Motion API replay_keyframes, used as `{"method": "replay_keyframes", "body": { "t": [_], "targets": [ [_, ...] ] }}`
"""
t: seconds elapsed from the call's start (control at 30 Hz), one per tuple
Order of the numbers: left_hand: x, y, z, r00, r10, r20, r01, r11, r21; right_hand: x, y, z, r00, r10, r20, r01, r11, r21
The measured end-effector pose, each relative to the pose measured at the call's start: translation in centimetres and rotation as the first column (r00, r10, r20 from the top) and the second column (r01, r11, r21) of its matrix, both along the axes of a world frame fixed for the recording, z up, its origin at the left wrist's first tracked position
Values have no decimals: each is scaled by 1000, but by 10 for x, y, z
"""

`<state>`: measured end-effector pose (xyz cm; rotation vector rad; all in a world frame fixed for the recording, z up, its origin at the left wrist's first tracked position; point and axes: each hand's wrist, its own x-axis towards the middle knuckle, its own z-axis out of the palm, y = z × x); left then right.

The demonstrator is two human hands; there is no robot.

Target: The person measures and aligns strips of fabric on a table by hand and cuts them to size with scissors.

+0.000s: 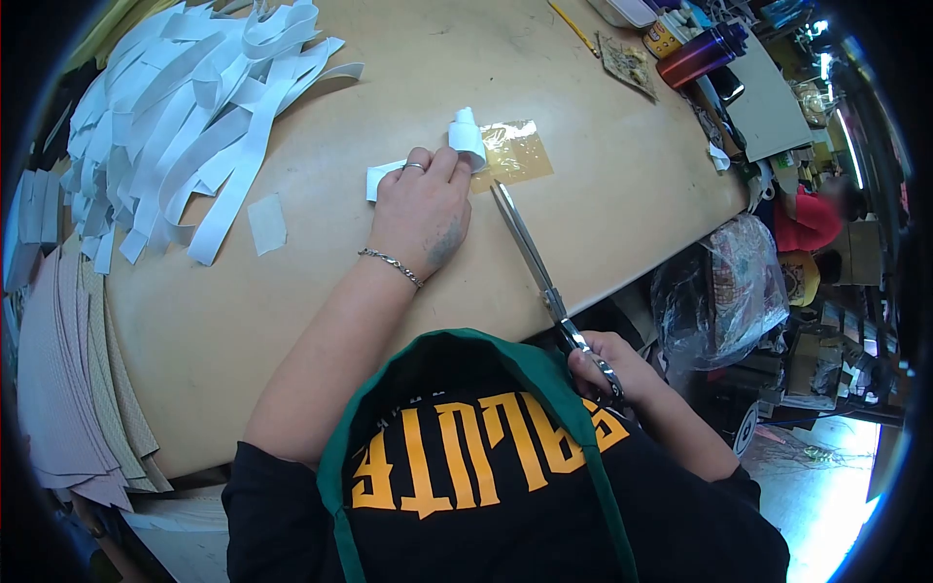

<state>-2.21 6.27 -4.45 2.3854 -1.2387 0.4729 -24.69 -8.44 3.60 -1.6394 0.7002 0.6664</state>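
My left hand (423,209) rests on the table with its fingers bent over a white strip, pressing it down. The strip's flat end (383,182) sticks out to the left of the fingers, and a rolled white piece (466,139) stands at the fingertips; whether the two join is hidden. Beside the roll lies a clear yellowish film (517,151). My right hand (610,364) is closed around the handles of long metal scissors (530,251), at the table's near edge. The blades look nearly closed, with their tip just right of my left hand.
A big heap of white strips (194,107) covers the far left. A small whitish patch (267,224) lies left of my forearm. Stacked textured sheets (73,379) line the left edge. A purple bottle (700,56) and a yellow pencil (573,27) are at the back right.
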Motion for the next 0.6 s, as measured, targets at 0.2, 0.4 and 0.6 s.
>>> {"method": "replay_keyframes", "body": {
  "t": [0.2,0.4,0.6],
  "targets": [
    [0,0,2,1000,2,-11,-2,1000,-7,34,-45,7,996,-24,88,69,833,-548],
    [0,0,-1,1000,4,3,-3,1000,-5,107,-138,-32,971,206,118,76,203,-976],
    [-2,-1,2,1000,-9,-29,9,1000,10,175,-36,-4,554,733,396,100,413,-905]
  ]
}}
